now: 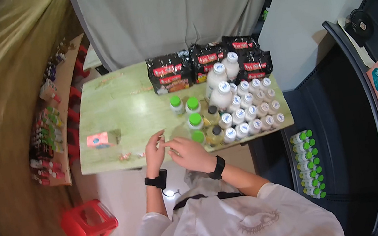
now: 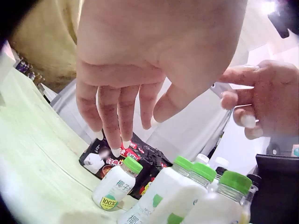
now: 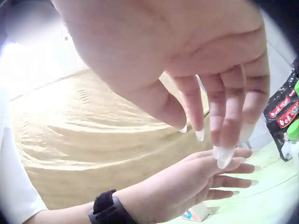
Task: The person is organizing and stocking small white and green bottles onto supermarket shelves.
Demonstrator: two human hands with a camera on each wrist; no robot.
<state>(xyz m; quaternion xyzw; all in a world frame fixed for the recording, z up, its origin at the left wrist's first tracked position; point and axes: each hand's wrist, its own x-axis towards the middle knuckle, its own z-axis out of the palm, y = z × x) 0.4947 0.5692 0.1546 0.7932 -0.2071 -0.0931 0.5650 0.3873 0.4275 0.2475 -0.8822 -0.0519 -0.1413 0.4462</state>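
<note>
Over the front edge of the table (image 1: 123, 103), my left hand (image 1: 155, 151) and right hand (image 1: 190, 155) come close together, fingertips overlapping in the head view. Both hold nothing, and their fingers hang loosely bent. Beyond the right hand stand several white bottles with green caps (image 1: 194, 120); one green-capped bottle (image 2: 117, 184) is set apart from the others in the left wrist view. Two dark-capped bottles (image 1: 211, 116) stand beside them. A pink carton (image 1: 99, 140) lies to the left of my left hand, and part of it shows beneath that hand in the right wrist view.
Rows of small white-capped bottles (image 1: 252, 113) fill the table's right side, larger white bottles (image 1: 220, 96) behind them. Black printed bags (image 1: 170, 73) line the back. A red stool (image 1: 89, 223) stands at lower left, stocked shelves (image 1: 307, 164) at right.
</note>
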